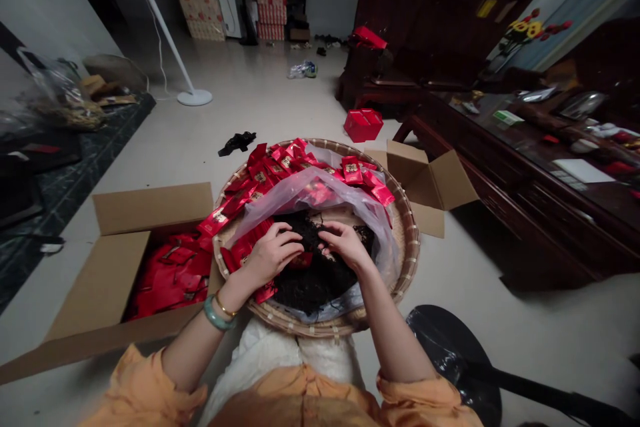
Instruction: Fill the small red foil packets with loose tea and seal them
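Observation:
A round woven bamboo tray rests in front of my lap, with a clear plastic bag spread open in it. Dark, stringy dried tea leaves fill the bag. My left hand hovers over the leaves, its fingers bent and apart; a bit of red wrapping shows just under the fingertips. Opposite it, my right hand has its fingertips pinched together at some dark strands. Red foil packets with gold print lie in a heap along the tray's far and left sides.
An open cardboard box full of red packets stands at the left. Another open box sits behind the tray at right. A black round stand base is near my right elbow. A dark wooden table runs along the right.

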Demonstrator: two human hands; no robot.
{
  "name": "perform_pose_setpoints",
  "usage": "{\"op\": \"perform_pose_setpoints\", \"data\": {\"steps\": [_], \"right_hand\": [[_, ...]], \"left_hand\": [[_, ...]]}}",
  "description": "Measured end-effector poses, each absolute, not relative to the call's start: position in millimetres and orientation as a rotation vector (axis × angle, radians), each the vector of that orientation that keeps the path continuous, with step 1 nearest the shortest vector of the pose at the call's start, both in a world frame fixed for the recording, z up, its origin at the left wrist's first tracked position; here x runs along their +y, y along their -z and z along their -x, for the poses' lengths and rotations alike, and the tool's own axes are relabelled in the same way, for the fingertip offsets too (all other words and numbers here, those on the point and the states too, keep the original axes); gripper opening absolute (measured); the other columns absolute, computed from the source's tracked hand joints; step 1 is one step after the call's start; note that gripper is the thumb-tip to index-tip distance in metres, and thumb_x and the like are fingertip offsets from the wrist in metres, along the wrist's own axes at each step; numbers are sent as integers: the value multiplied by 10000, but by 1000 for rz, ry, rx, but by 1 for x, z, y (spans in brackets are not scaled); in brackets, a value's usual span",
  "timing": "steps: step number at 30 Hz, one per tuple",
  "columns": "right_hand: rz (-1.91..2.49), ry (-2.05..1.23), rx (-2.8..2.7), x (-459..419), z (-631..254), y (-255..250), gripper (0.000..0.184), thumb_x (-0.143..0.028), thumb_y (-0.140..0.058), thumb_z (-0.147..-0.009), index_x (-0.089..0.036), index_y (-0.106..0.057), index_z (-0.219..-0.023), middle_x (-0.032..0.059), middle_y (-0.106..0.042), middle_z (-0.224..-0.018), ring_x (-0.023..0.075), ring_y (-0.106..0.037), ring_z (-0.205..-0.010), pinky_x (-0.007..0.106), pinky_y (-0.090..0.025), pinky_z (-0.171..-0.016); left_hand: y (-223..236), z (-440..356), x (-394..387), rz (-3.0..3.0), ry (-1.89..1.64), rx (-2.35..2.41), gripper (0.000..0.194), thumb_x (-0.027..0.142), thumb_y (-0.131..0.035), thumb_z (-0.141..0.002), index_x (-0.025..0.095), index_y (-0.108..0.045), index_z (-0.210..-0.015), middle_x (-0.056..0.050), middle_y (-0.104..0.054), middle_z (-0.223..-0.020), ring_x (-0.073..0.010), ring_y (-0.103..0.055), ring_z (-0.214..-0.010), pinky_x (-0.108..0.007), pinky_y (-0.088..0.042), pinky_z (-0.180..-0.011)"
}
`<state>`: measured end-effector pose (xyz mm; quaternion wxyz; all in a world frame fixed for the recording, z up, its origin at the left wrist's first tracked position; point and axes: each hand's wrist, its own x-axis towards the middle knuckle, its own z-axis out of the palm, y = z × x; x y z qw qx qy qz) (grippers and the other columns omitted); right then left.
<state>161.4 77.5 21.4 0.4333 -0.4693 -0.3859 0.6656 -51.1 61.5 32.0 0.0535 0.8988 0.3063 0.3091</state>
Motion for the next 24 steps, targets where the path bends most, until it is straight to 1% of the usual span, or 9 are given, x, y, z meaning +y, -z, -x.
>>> {"op": "perform_pose_setpoints", "data": {"steps": [6, 10, 14, 16, 19, 20, 21, 22, 24], "right_hand": [[1123, -1665, -1229, 63, -149, -59, 282, -303, -719, -626, -160, -631, -853, -11, -643, -707, 97, -594, -512, 177, -469, -406], [1197, -1564, -1394, 63, -142, -53, 207, -278, -650, -676, -159, -631, -843, -24, -618, -662, 94, -576, -496, 170, -458, -394], [1314, -1386, -1584, 65, -146, -47, 201, -238, -604, -698, -179, -649, -885, -10, -648, -722, 94, -568, -476, 180, -445, -400], [1350, -1261, -1732, 65, -149, -50, 235, -199, -608, -689, -198, -663, -917, -7, -672, -763, 99, -576, -496, 197, -460, -452], [1335, -1086, -1901, 64, -150, -58, 300, -139, -626, -660, -218, -672, -946, -2, -696, -862, 143, -632, -683, 232, -492, -610], [1340, -1049, -1921, 64, -149, -60, 296, -130, -629, -655, -217, -674, -934, 1, -698, -876, 153, -637, -728, 238, -492, -639], [1359, -1035, -1916, 63, -149, -61, 271, -127, -623, -660, -212, -677, -911, 4, -699, -856, 155, -639, -726, 239, -492, -640], [1386, -1048, -1892, 63, -148, -61, 233, -129, -607, -673, -205, -677, -881, 3, -696, -800, 149, -638, -678, 237, -490, -616], [1432, -1131, -1798, 62, -147, -58, 168, -139, -569, -700, -194, -667, -825, -11, -664, -654, 129, -612, -536, 230, -481, -537]], "left_hand": [[-28, 49, 61, -2715, -939, 933, 140, 166, -529, -848, 184, -656, -904, -77, -630, -998, -214, -472, -1000, -369, -495, -799], [-25, 50, 61, -2691, -954, 932, 126, 179, -537, -848, 175, -659, -880, -89, -618, -994, -212, -489, -1003, -374, -503, -796], [-23, 53, 61, -2628, -995, 869, 135, 170, -524, -856, 171, -657, -879, -99, -615, -1030, -195, -537, -1002, -368, -511, -817], [-21, 53, 60, -2608, -1005, 855, 145, 159, -511, -861, 164, -655, -879, -109, -612, -1058, -191, -558, -1006, -357, -517, -818], [-18, 53, 60, -2595, -1011, 859, 150, 153, -506, -863, 156, -654, -886, -128, -603, -1111, -190, -582, -1003, -344, -524, -814], [-17, 53, 59, -2595, -1014, 859, 150, 151, -506, -862, 154, -654, -887, -132, -603, -1119, -190, -589, -998, -339, -525, -811], [-16, 52, 59, -2595, -1022, 858, 150, 151, -507, -861, 152, -655, -886, -133, -606, -1120, -189, -594, -993, -335, -527, -807], [-16, 52, 59, -2593, -1031, 856, 149, 151, -509, -861, 152, -656, -885, -132, -612, -1114, -189, -597, -991, -332, -528, -803], [-17, 52, 58, -2585, -1055, 848, 146, 150, -512, -860, 152, -655, -887, -126, -624, -1098, -187, -597, -996, -328, -529, -806]]}}
